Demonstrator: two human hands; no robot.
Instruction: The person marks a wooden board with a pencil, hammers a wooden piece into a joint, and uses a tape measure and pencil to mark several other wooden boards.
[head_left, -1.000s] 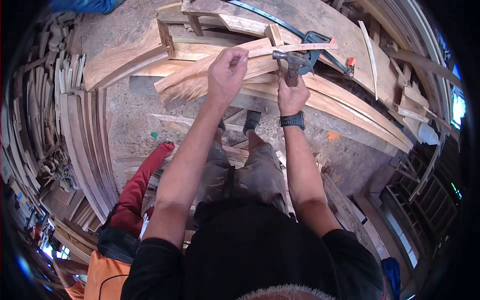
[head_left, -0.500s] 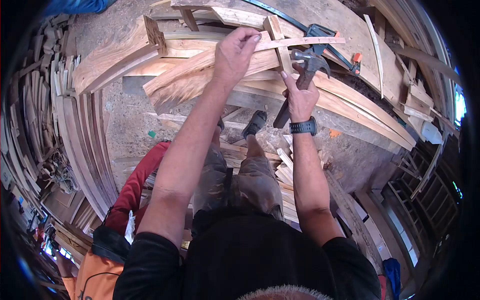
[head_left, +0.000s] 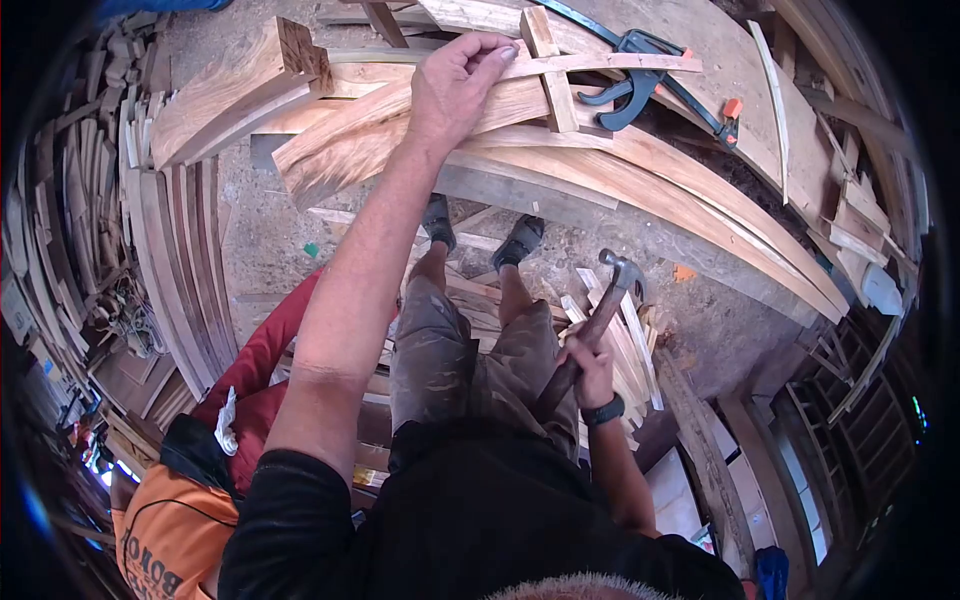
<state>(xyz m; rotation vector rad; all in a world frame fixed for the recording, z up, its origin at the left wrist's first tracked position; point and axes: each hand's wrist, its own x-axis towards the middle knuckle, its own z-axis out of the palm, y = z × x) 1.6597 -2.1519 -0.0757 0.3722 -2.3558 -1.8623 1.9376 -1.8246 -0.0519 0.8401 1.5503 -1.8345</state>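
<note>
Nearest the body, the right hand is closed around the handle of a claw hammer, held above the floor with its metal head pointing away from the lap. The hammer looks rigid and top-heavy, the weight sitting in the head; the wooden handle should give a sure hold, with more swing from low down and more control nearer the head. Farther out, the left hand reaches over a broad curved board, thumb and fingers pinched at the left end of a thin strip; whether they also hold something small, I cannot tell. The strip looks light and springy, likely to bend or split, so it is best pressed flat close to where it crosses the short wooden block. That block seems stiff and easy to steady by its sides. The board under the arm looks heavy and solid, better taken by both edges, its rough end perhaps splintery. Just beside the block, a bar clamp looks hard and weighty, best taken by its bar.
</note>
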